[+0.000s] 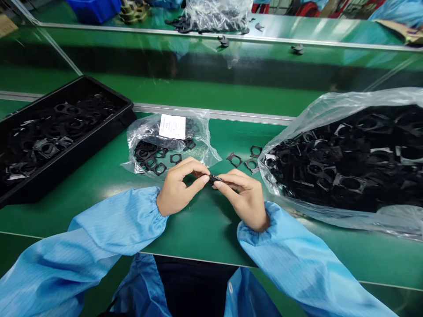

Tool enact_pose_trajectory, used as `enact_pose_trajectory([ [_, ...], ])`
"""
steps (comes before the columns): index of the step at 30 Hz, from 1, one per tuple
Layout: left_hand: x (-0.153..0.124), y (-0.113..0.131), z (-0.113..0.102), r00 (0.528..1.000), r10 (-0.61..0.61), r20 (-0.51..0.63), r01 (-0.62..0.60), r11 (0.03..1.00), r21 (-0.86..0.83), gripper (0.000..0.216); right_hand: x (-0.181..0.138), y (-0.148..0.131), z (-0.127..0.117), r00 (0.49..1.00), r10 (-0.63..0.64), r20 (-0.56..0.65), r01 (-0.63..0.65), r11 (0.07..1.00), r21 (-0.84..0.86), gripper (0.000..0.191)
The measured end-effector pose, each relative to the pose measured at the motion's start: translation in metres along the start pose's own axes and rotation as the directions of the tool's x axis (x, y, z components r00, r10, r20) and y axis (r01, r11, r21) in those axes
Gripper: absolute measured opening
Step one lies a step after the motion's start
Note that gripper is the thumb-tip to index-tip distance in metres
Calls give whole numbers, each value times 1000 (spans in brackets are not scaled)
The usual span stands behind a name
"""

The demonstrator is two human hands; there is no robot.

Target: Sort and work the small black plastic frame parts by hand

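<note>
Between my two hands, above the green table, is a small black plastic part (pixel 215 178), seen nearly edge-on. My left hand (pixel 182 182) pinches its left end between thumb and fingers. On the other end, the thumb and fingertips of my right hand (pixel 243 193) are closed too. The fingers cover much of the part, so its full shape is hidden. Just behind my left hand lies a clear plastic bag (pixel 206 141) with black ring-shaped parts and a white label (pixel 172 127). Some loose black frame-shaped parts (pixel 234 159) lie beyond my right hand.
A black tray (pixel 109 125) full of black parts stands at the left. On the right, a large open clear bag (pixel 310 110) spills over with black frames. Behind runs a raised green ledge (pixel 291 31) carrying a blue bin (pixel 94 11) and another plastic bag (pixel 218 15).
</note>
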State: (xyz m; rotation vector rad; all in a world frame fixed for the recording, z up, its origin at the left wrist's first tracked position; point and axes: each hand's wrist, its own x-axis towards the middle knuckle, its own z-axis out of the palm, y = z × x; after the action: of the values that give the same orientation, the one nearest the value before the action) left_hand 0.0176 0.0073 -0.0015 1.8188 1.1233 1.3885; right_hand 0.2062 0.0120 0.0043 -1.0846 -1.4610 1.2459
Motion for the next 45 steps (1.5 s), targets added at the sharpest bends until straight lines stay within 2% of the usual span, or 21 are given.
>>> enact_pose_trajectory([
  [2, -1, -1, 1, 1000, -26, -10, 26, 999, -37, 1, 0, -2, 0, 999, 37, 2, -37, 997, 73, 23],
  [5, -3, -6, 4, 995, -93, -29, 88, 988, -127, 13, 1, -4, 0, 993, 114, 16, -115, 970, 212, 25],
  [7, -4, -8, 5, 992, -122, -34, 115, 980, -164, 13, 1, -6, 0, 988, 151, 20, -152, 959, 239, 26],
  [16, -4, -5, 2, 986, -164, -9, 159, 968, -192, 10, 3, -6, -1, 977, 211, -24, -200, 951, 236, 33],
  [20, -3, -5, 3, 984, -176, -39, 166, 969, -182, 9, 3, -6, -1, 983, 181, -32, -171, 964, 204, 30],
  [25, -2, -8, 7, 967, -253, -33, 237, 938, -254, 24, 2, -2, 0, 990, 135, -31, -128, 977, 169, 35],
  [29, -1, -8, 8, 962, -266, -68, 234, 923, -305, 32, -1, 1, 1, 994, 98, -38, -93, 989, 113, 35],
  [33, -3, -5, 7, 972, -210, -108, 179, 953, -246, 24, -3, 1, 2, 999, 19, -37, -17, 998, 53, 24],
  [38, -7, -4, 4, 994, -86, -64, 75, 984, -159, 5, -3, 0, 2, 996, -80, -49, 77, 995, -62, 8],
  [42, -5, -1, 1, 994, 101, -44, -103, 994, -25, 7, -4, -1, 0, 989, -131, -73, 118, 980, -161, 10],
  [45, -5, 2, -1, 984, 174, -25, -173, 984, 36, 8, -5, -3, -1, 980, -178, -88, 156, 965, -209, 14],
])
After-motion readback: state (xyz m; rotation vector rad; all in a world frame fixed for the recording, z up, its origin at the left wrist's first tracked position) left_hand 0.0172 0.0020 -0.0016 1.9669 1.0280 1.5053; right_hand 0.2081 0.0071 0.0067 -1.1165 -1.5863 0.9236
